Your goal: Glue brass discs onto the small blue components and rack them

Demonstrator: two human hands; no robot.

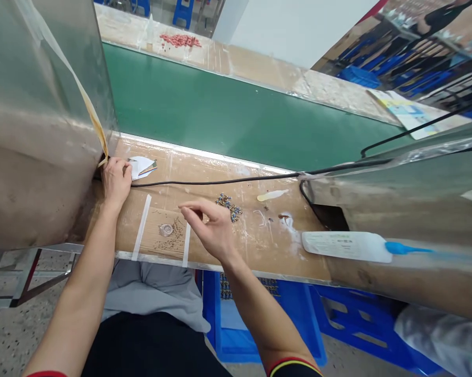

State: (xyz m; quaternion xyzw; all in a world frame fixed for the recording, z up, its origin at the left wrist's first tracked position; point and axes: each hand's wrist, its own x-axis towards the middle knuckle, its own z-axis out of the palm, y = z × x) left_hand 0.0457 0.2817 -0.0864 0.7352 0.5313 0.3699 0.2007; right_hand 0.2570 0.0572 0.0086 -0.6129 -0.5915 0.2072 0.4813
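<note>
My left hand [117,180] is at the foot of the left metal panel, beside the lower end of a yellowed strip [96,123]. Its fingers are curled, and what they hold, if anything, is hidden. White paper pieces [140,166] with coloured edges lie against its fingertips. Over the right side of a wooden board [151,246], my right hand [210,222] is raised with thumb and forefinger pinched. Anything in that pinch is too small to name. On the board are a small clear round dish [166,230] and scattered tiny dark bits [176,235]. A pile of small blue-and-gold pieces [230,206] lies just beyond my right hand.
A black cable [220,181] crosses the bench. To the right lie a small pale applicator [273,195] and a white bottle [346,246] with a blue nozzle. Beyond runs a green belt [239,115]. Red pieces [180,40] lie on the far ledge. A blue crate [267,345] stands below.
</note>
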